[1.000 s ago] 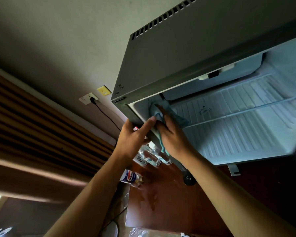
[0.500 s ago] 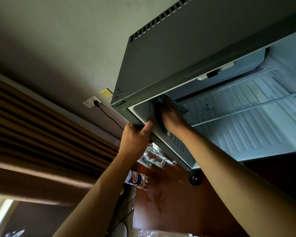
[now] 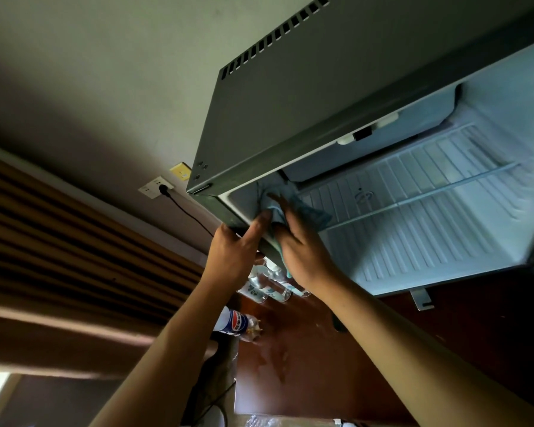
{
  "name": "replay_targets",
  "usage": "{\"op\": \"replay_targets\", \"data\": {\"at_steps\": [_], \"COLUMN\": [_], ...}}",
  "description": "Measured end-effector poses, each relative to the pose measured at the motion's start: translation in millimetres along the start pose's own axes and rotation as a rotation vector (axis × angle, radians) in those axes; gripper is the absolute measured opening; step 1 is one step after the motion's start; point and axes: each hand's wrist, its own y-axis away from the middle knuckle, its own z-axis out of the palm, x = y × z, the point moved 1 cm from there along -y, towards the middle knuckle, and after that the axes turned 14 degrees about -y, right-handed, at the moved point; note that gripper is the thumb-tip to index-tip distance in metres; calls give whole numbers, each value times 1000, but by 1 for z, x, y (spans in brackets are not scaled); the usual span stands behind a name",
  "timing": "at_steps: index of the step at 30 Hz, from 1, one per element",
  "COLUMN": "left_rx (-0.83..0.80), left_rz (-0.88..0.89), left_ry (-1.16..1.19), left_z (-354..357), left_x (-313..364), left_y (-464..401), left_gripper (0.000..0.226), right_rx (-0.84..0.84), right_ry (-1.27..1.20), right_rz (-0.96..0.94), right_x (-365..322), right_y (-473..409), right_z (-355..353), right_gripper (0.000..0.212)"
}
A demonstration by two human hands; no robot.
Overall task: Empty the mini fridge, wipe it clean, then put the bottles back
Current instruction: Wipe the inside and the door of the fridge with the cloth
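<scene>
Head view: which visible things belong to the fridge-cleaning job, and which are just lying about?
Job:
mini fridge, open, nothing visible inside
blue cloth, pressed to the inner wall by the right hand
left hand, gripping the fridge's front edge
clear bottles and cola bottle, set outside

Lying about:
wall socket with black cable
yellow sticker
</scene>
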Motion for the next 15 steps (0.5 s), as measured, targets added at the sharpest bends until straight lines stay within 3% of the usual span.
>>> {"op": "replay_targets", "data": {"at_steps": [4, 8, 15], "left_rx": [21, 45, 69], "left_rz": [5, -6, -42], "left_ry": [-15, -24, 22], "left_z": [1, 2, 5], "left_x": [-1, 0, 1], "left_y": [0, 0, 3], "left_gripper": [18, 21, 24], "right_rx": [0, 28, 73], "right_ry": [35, -66, 93], "right_rz": [-5, -39, 31], "right_x": [1, -4, 2], "right_y": [-23, -47, -29], "right_z": [-2, -8, -2], "right_gripper": [46, 29, 45]}}
